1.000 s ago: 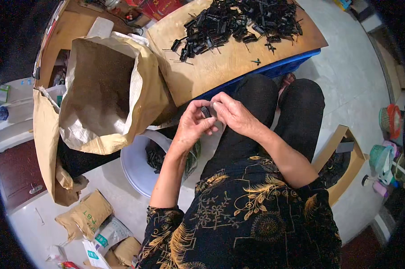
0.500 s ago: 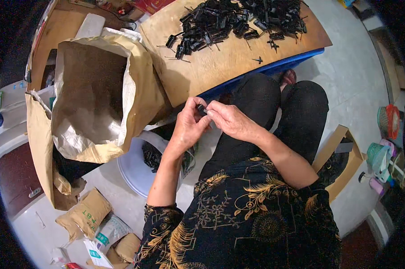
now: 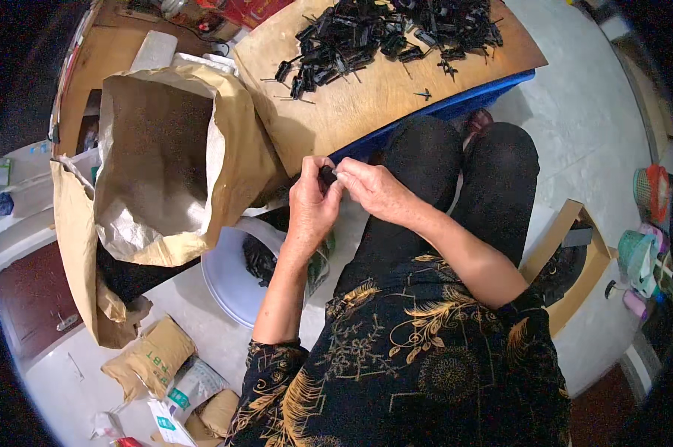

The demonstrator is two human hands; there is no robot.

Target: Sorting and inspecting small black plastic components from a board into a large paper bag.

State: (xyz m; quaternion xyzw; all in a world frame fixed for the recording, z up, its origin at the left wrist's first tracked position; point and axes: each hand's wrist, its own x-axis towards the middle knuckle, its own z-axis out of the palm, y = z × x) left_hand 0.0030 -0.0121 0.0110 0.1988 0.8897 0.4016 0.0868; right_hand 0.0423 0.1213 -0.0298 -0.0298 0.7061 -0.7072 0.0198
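Observation:
Above my lap, my left hand is closed around a small black plastic part, with thumb and curled fingers pressing it from both sides. My right hand meets it there, its thumb and fingertips pinched together at the part's right end. What those fingertips grip is too covered to make out. On the wooden board ahead lies a heap of black plastic parts with thin pins sticking out. One small dark piece rests apart near the board's front edge.
Left of my hands, a large open paper sack stands against the board. Below it is a white bucket with black pieces inside. A cardboard box is at my right. Several small filled bags lie on the floor, lower left.
The whole view has shifted slightly. Both hands stay together at the black part, and the right fingertips have moved up a little along it.

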